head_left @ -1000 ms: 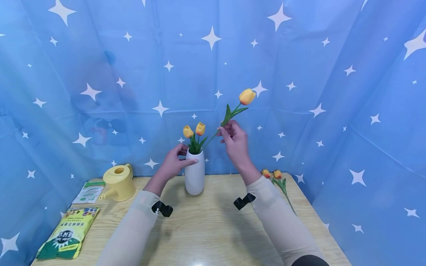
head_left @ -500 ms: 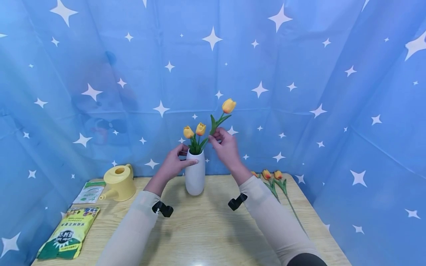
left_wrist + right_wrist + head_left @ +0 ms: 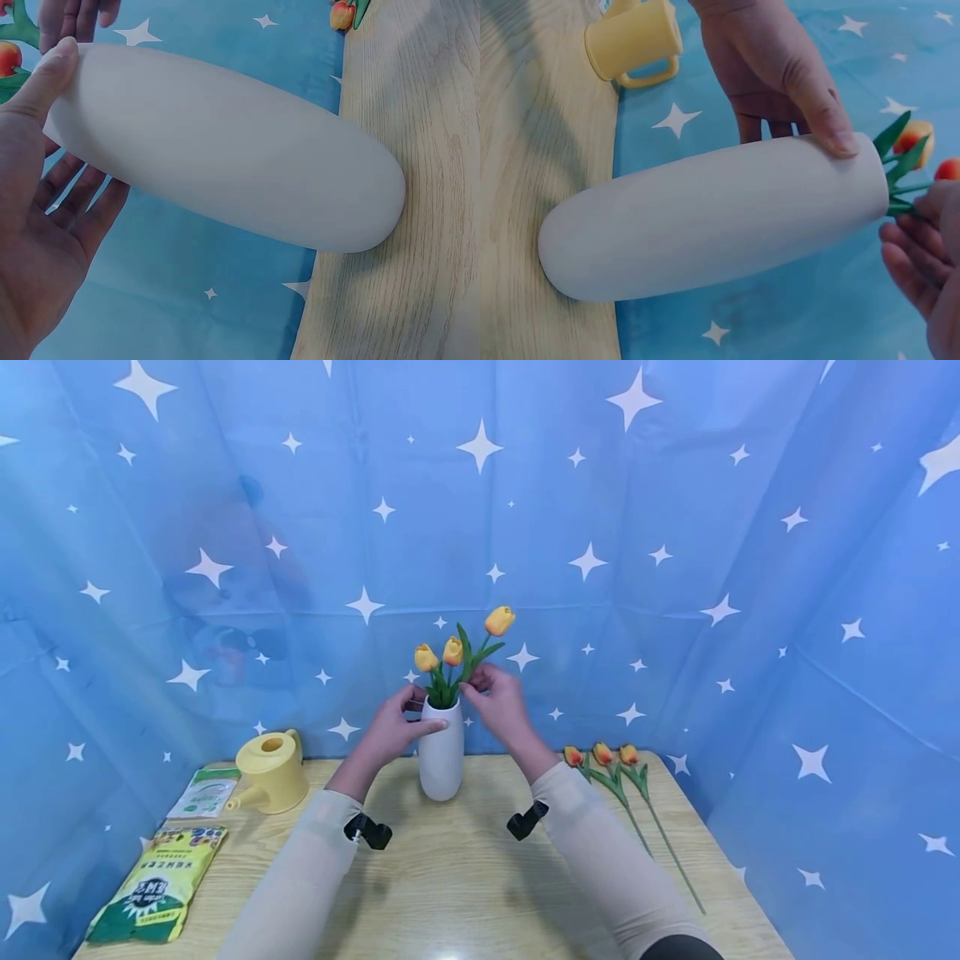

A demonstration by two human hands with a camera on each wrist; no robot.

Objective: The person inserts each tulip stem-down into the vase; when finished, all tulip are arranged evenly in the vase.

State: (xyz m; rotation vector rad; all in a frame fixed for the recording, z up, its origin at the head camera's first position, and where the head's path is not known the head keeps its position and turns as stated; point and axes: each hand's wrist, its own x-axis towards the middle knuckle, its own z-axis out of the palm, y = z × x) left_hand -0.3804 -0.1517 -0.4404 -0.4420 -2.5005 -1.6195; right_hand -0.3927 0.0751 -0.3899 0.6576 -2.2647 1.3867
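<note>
A white vase [image 3: 441, 755] stands upright near the table's back edge, with two yellow-orange tulips [image 3: 452, 651] in its mouth. My left hand [image 3: 392, 723] grips the vase just below the rim, its thumb across the front and the fingers behind. At the rim's right side, my right hand [image 3: 498, 700] pinches a third tulip [image 3: 500, 621] by its stem, just under the leaves. That bloom leans right and sits higher than the other two. In the right wrist view the right hand [image 3: 930, 255] is close beside the vase mouth; the stem's lower end is hidden.
Several things lie around: three tulips [image 3: 602, 753] on the table's right side, a yellow watering can [image 3: 272, 772] at the back left, a white-green packet [image 3: 202, 793] beside it, and a yellow-green bag [image 3: 156, 885] in front. A blue star-patterned curtain [image 3: 300, 485] hangs behind.
My right hand has moved left and down with the tulip, bringing its stem to the vase mouth. The left hand has stayed on the vase. The tulips on the table are now uncovered by the right arm.
</note>
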